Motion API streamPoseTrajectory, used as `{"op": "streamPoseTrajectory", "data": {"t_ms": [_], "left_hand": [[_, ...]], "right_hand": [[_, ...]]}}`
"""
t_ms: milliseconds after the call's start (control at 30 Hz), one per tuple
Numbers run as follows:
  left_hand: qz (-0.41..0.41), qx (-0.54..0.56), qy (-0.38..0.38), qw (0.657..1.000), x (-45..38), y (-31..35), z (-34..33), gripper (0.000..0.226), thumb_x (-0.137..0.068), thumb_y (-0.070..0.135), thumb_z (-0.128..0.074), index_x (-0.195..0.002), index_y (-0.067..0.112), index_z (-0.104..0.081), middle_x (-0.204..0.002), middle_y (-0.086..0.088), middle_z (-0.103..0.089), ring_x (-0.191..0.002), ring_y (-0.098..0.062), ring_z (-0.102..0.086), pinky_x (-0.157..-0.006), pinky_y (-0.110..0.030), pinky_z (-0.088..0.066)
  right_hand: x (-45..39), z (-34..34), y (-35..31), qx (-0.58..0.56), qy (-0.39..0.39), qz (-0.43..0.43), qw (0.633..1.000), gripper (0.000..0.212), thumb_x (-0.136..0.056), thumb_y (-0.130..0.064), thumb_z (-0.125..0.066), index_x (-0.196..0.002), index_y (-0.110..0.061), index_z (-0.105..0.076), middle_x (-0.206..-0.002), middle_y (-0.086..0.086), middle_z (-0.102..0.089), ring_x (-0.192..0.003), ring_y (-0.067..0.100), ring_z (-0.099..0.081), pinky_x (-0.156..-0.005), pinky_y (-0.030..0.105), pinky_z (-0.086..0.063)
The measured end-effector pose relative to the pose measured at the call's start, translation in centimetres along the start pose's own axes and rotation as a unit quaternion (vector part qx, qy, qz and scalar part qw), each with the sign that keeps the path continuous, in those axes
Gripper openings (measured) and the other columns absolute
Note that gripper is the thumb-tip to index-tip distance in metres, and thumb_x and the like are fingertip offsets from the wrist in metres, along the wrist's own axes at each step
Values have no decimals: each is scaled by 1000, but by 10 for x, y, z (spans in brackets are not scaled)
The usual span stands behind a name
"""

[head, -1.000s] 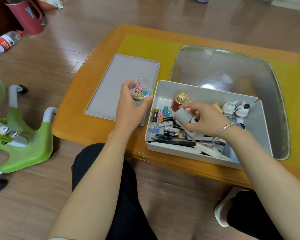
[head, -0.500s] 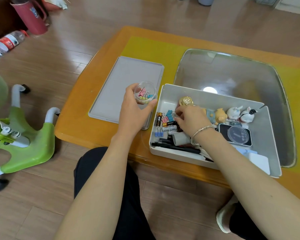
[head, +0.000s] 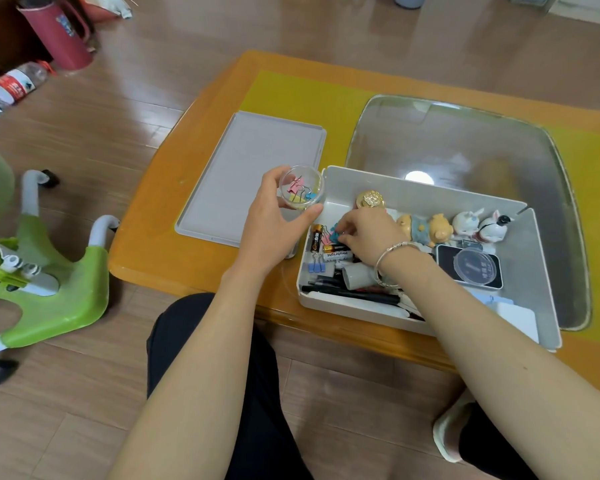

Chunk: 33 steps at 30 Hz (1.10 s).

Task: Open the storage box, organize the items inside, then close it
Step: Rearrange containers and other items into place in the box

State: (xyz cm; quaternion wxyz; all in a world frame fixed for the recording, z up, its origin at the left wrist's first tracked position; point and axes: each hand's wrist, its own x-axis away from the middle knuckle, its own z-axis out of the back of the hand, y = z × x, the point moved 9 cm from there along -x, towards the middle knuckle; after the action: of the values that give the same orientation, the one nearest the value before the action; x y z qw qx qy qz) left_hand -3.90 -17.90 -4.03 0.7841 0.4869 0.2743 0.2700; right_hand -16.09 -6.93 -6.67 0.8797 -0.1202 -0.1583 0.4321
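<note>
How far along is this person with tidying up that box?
Opening looks done: the grey lid lies on the table beside the open storage box. Sorting is under way: the left hand holds a clear cup with some binder clips, and the right hand pinches at a blue clip in the box. Batteries, pens and another clip remain loose; closing remains.

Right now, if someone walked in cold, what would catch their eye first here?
Probably the open white box at the table's near edge, crammed with batteries, pens and a row of little animal figurines along its back wall. Next, the left hand holding a clear cup of coloured binder clips just left of the box, while the right hand picks at clips inside. The grey lid lies flat further left.
</note>
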Motion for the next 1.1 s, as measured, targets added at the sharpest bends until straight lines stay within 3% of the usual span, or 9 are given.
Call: {"op": "streamPoseTrajectory", "data": {"t_ms": [200, 333, 433, 533, 633, 733, 833, 1000, 1100], "left_hand": [[-1, 11, 4, 1000, 0, 0, 2, 61, -79, 38, -75, -129, 34, -39, -121, 15, -51, -106, -2, -54, -74, -5, -46], [2, 10, 9, 1000, 0, 0, 4, 61, -79, 40, -74, -129, 33, -39, -121, 15, -51, -104, -1, -55, -74, -6, -46], [4, 16, 4, 1000, 1, 0, 2, 60, -79, 40, -75, -127, 35, -39, -119, 17, -52, -102, 1, -54, -71, -2, -43], [8, 11, -4, 1000, 1, 1, 0, 59, -78, 40, -75, -125, 38, -38, -118, 20, -51, -101, 5, -53, -70, -1, -42], [11, 10, -2, 1000, 1, 0, 1, 60, -79, 40, -75, -127, 36, -39, -119, 20, -51, -101, 4, -53, -70, 0, -42], [8, 3, -4, 1000, 0, 1, 0, 63, -79, 39, -75, -131, 32, -39, -124, 15, -52, -103, -4, -54, -69, -2, -43], [4, -1, -4, 1000, -1, 1, -1, 64, -79, 38, -76, -131, 32, -39, -127, 13, -52, -108, -8, -54, -72, -9, -45], [0, -1, -10, 1000, 0, 1, -2, 64, -78, 37, -76, -131, 31, -40, -126, 13, -53, -110, -11, -55, -79, -17, -49], [-1, -3, -11, 1000, 0, 1, -2, 64, -78, 38, -76, -130, 32, -40, -125, 14, -54, -110, -10, -55, -81, -18, -49]], "right_hand": [[10, 13, -3, -58, 44, 31, 997, 18, -89, -9, -57, -95, -15, -73, -94, 0, -71, -85, 15, -63, -82, 29, -50], [21, 27, -4, -132, 66, 44, 988, 15, -86, -8, -60, -87, -17, -72, -73, -11, -64, -65, 1, -56, -62, 6, -42], [31, 25, -9, -152, 22, 76, 985, 12, -85, -9, -63, -89, -19, -70, -71, -9, -63, -66, 4, -57, -63, 7, -45], [33, 24, 2, -154, 29, 43, 987, 14, -84, -11, -67, -98, -16, -66, -76, -1, -65, -67, 7, -56, -66, 9, -44], [32, 26, 13, -196, 46, 4, 979, 4, -85, -12, -67, -88, -14, -69, -69, -3, -62, -59, 2, -53, -57, 3, -41], [32, 30, 20, -210, 75, -12, 975, 9, -87, -14, -64, -80, -18, -68, -62, -8, -57, -56, 5, -52, -57, 8, -42], [31, 36, 23, -175, 102, -22, 979, 10, -86, -15, -64, -78, -17, -69, -57, -10, -54, -54, 2, -48, -50, 1, -36], [22, 22, 17, -60, 6, -19, 998, 8, -81, -20, -71, -87, -15, -73, -62, -15, -52, -57, -1, -45, -50, 4, -29], [21, 13, 14, -50, -39, -26, 998, 15, -80, -23, -73, -90, -12, -73, -75, -4, -63, -65, 5, -51, -63, 15, -41]]}}
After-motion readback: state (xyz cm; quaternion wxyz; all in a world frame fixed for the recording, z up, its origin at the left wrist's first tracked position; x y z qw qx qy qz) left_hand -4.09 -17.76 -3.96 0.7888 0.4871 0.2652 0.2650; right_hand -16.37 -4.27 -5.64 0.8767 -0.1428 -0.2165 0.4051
